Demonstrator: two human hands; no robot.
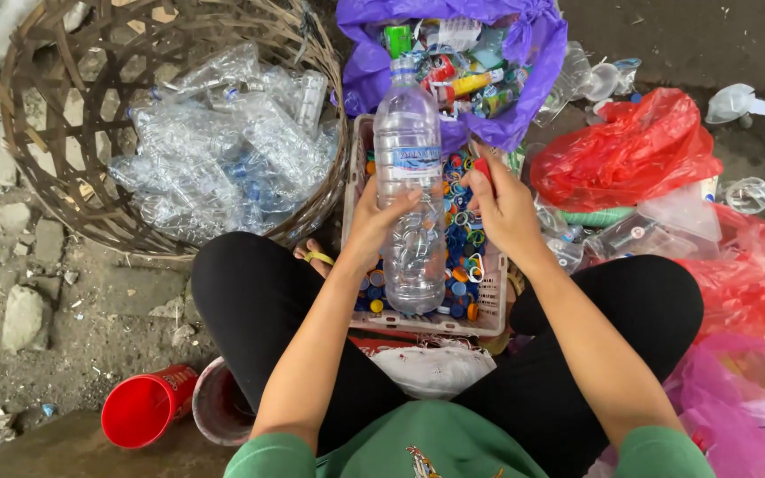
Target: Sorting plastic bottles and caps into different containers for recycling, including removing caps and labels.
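Note:
My left hand (374, 221) grips a clear plastic bottle (411, 195) around its middle, holding it upright over a pink tray (492, 301) full of several coloured caps and rings. The bottle has a blue label and no cap that I can make out. My right hand (502, 208) is beside the bottle on its right, fingers pinched on a small red-handled tool (482, 166); what kind of tool is hidden by the fingers. Both forearms reach out over my black-clad knees.
A woven basket (37, 124) at the left holds several crushed clear bottles. A purple bag (537, 53) of mixed plastic lies behind the tray, red bags (622, 155) and loose packaging at the right. A red cup (139, 409) and a pot lie near my left knee.

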